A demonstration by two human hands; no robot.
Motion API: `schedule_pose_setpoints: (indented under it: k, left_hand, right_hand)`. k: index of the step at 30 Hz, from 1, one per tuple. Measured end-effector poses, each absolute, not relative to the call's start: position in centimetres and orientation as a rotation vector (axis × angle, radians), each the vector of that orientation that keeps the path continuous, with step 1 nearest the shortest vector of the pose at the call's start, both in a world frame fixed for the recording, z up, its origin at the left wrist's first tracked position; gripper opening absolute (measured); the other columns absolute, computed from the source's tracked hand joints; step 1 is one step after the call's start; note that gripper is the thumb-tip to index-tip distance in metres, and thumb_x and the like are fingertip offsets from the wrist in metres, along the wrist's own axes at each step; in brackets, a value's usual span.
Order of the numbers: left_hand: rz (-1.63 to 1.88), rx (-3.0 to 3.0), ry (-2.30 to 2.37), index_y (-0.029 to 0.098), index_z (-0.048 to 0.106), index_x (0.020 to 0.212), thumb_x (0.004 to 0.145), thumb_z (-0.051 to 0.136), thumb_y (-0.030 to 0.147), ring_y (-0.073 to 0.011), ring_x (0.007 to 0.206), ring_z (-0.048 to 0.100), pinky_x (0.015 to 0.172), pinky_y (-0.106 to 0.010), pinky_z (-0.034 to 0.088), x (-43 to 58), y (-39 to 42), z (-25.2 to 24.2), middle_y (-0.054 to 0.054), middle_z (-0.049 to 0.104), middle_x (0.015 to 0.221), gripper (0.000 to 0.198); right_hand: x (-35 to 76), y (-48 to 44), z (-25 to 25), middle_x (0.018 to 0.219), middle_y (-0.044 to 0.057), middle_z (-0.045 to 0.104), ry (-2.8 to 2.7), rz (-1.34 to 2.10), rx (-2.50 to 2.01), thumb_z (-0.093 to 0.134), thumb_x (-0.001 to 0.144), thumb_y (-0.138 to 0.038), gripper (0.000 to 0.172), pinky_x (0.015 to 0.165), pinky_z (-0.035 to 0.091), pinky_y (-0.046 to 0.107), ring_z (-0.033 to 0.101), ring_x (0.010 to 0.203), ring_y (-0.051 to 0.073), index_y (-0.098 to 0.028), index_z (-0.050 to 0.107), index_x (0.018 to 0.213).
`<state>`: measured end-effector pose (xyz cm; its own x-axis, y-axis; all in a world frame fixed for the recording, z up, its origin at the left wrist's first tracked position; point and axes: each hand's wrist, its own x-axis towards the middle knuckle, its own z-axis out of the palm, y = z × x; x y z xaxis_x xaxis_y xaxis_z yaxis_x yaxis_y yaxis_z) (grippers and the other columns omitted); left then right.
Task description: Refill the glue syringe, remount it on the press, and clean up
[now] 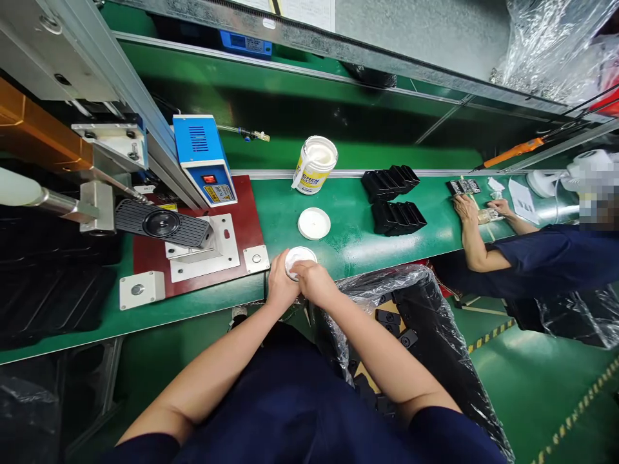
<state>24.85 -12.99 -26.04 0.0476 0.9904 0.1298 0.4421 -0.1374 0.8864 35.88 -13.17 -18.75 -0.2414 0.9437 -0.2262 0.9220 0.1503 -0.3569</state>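
My left hand [281,281] is wrapped round the side of a small round white tub [292,256] at the table's front edge. Over the tub's mouth, the fingers of my right hand [312,281] are curled and reach into the white content; whatever they grip is hidden. Just beyond lies a round white lid [314,223], flat on the green table. Behind it stands a larger white bucket with a yellow label [315,169], its top open and white stuff inside.
Left is a press fixture with a black speaker-like part [162,223] and a blue control box [200,154]. Black racks [399,218] stand right of the lid. A plastic-lined bin [425,316] with black parts is below. A co-worker's hands [465,209] work farther right.
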Motion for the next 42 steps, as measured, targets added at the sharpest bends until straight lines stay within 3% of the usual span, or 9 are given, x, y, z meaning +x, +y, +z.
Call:
schedule_pose_setpoints:
  k: [3,6,13,17,20,23,27,38,42]
  left_hand:
    - [1.027,1.703,1.463,0.015,0.044,0.127,0.060,0.075,0.034,-0.0299,0.112,0.054,0.095,-0.043,0.048,24.9,-12.9,-25.7,-0.014,0.054,0.118,0.076]
    - [0.993,1.735,1.437,0.016,0.036,0.134,0.059,0.077,0.037,-0.0301,0.114,0.052,0.095,-0.043,0.047,24.8,-12.7,-25.6,-0.015,0.050,0.120,0.087]
    - [0.964,1.778,1.354,0.023,0.040,0.133,0.060,0.074,0.032,-0.0276,0.106,0.054,0.088,-0.043,0.051,24.5,-12.1,-25.8,-0.011,0.045,0.113,0.081]
    - [0.942,1.749,1.392,0.022,0.042,0.133,0.062,0.073,0.033,-0.0292,0.108,0.054,0.089,-0.043,0.050,24.6,-12.2,-25.9,-0.012,0.044,0.115,0.078]
    - [0.935,1.735,1.422,0.023,0.041,0.134,0.068,0.068,0.029,-0.0289,0.108,0.054,0.091,-0.044,0.049,24.6,-12.3,-26.0,-0.012,0.045,0.116,0.072]
    - [0.982,1.767,1.401,0.024,0.040,0.133,0.071,0.062,0.021,-0.0276,0.107,0.054,0.093,-0.044,0.048,24.6,-12.2,-26.2,-0.012,0.047,0.114,0.067]
    - [1.011,1.789,1.379,0.028,0.039,0.131,0.066,0.065,0.019,-0.0271,0.106,0.055,0.093,-0.044,0.048,24.6,-12.0,-26.2,-0.010,0.047,0.113,0.071]
    - [1.002,1.808,1.357,0.024,0.038,0.132,0.058,0.074,0.029,-0.0298,0.109,0.052,0.094,-0.047,0.047,24.5,-11.8,-26.3,-0.012,0.045,0.115,0.082]
    - [0.986,1.823,1.380,0.023,0.038,0.131,0.055,0.077,0.032,-0.0294,0.110,0.052,0.092,-0.045,0.049,24.6,-11.7,-26.0,-0.010,0.047,0.115,0.086]
  right_hand:
    - [37.6,-13.5,-18.0,0.096,0.009,0.067,-2.438,0.662,-1.918,0.053,0.080,0.000,0.025,0.079,0.049,0.028,0.059,0.092,0.021,-0.012,0.069,0.094]
    - [38.0,-12.8,-17.8,0.108,0.012,0.064,-2.561,0.505,-1.842,0.054,0.086,-0.007,0.022,0.085,0.047,0.033,0.056,0.097,0.023,-0.012,0.066,0.103]
    - [37.0,-11.4,-18.2,0.126,0.018,0.056,-2.822,0.168,-1.581,0.044,0.095,-0.015,0.030,0.094,0.040,0.043,0.045,0.120,0.028,-0.006,0.058,0.120]
    - [36.4,-12.8,-17.0,0.116,0.024,0.059,-2.833,0.284,-1.862,0.047,0.091,-0.010,0.027,0.085,0.043,0.043,0.058,0.100,0.029,0.000,0.061,0.111]
    - [35.8,-13.8,-16.3,0.094,0.018,0.066,-2.856,0.390,-1.884,0.051,0.087,-0.008,0.018,0.076,0.045,0.040,0.062,0.081,0.026,-0.004,0.066,0.095]
    - [35.7,-13.9,-16.8,0.106,0.013,0.066,-2.811,0.496,-1.717,0.051,0.087,-0.008,0.019,0.084,0.045,0.037,0.060,0.100,0.024,-0.010,0.066,0.100]
    - [36.6,-13.5,-17.9,0.125,0.009,0.059,-2.728,0.433,-1.654,0.048,0.091,-0.010,0.024,0.096,0.039,0.041,0.037,0.130,0.027,-0.015,0.064,0.108]
    - [37.1,-11.9,-17.9,0.111,0.013,0.062,-2.877,0.248,-1.648,0.040,0.097,-0.016,0.030,0.081,0.043,0.037,0.051,0.097,0.024,-0.009,0.055,0.122]
    - [37.4,-9.7,-17.8,0.098,0.016,0.060,-2.918,0.186,-1.707,0.040,0.094,-0.011,0.027,0.075,0.043,0.038,0.050,0.094,0.027,-0.006,0.062,0.109]
